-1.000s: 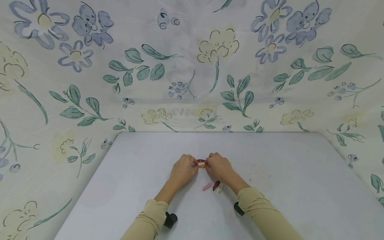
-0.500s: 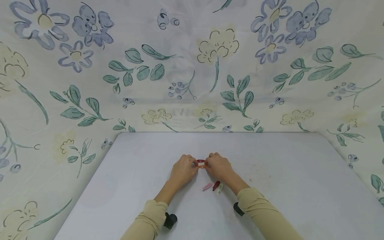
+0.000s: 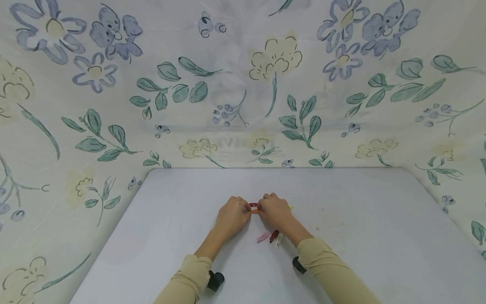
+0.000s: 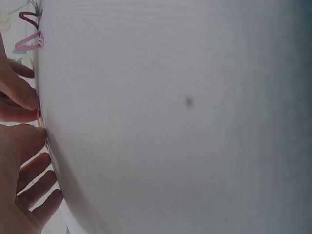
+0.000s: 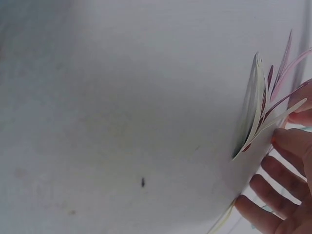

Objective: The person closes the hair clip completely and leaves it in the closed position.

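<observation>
Between the two hands, on the white table, an orange snap hair clip (image 3: 255,212) lies crosswise, with a red hair clip (image 3: 253,204) just behind it. My left hand (image 3: 232,216) pinches the orange clip at its left end, thumb and forefinger low at the tabletop. At the opposite end my right hand (image 3: 276,212) pinches the same clip, its other fingers spread and reaching down to the table. The fingertips cover both ends of the orange clip. A bit of a yellow hair clip (image 3: 291,207) shows past the right hand, which hides the rest.
Nearer the person lie a pink hair clip (image 3: 263,237), a dark red one (image 3: 274,236) and a pale one (image 3: 279,240), close together. The white table (image 3: 171,190) reaches back to a flower-printed cloth (image 3: 243,105). Small dark specks dot the tabletop on the right.
My right hand has shifted slightly left, so the gap between the hands is narrower and more of the yellow clip shows. The left hand stays nearly still.
</observation>
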The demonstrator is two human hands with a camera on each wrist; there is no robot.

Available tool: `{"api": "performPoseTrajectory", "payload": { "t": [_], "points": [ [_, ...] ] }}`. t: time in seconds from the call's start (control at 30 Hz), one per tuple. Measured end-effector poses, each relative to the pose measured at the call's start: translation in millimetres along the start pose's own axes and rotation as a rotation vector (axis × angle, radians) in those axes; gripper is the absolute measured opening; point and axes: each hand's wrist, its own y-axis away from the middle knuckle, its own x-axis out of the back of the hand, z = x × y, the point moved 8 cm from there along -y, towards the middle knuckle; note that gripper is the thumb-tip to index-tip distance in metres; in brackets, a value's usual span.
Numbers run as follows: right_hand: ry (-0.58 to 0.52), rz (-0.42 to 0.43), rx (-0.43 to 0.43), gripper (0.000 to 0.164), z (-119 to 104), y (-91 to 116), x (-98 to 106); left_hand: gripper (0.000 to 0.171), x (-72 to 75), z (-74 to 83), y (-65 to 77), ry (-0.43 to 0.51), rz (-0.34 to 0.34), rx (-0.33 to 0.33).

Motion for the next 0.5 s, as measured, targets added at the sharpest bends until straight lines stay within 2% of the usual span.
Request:
{"api": "performPoseTrajectory", "payload": {
  "t": [0.3, 0.5],
  "points": [
    [-0.008, -0.005, -0.002, 0.013, 1.9, 1.2, 1.5, 0.007, 1.1, 0.9, 0.1, -0.002, 0.001, 0.008],
    [-0.056, 0.007, 0.015, 0.012, 3.0, 5.5, 3.0, 0.007, -0.8, 0.0, 0.6, 0.010, -0.002, 0.023]
  ]
}}
